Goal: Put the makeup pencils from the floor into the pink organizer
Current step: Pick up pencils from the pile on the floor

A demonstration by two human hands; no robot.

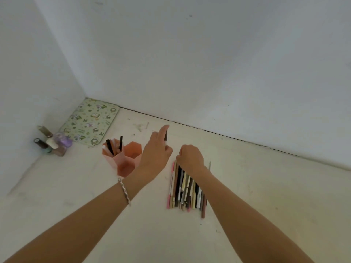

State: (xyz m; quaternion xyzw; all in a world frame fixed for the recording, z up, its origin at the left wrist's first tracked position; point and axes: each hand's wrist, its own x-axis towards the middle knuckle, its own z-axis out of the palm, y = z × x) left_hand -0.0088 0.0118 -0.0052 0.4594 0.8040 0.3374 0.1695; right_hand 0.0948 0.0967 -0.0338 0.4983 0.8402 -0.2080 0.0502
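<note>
Head: pencil (pixel 165 138) in left grip (pixel 156 151)

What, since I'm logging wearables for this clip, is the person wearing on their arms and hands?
Both forearms are bare, with no sleeves in view. A thin silver-coloured bracelet with a twisted, braided look circles the left wrist. The left hand and right hand are ungloved; no watch or ring shows on the parts visible.
</note>
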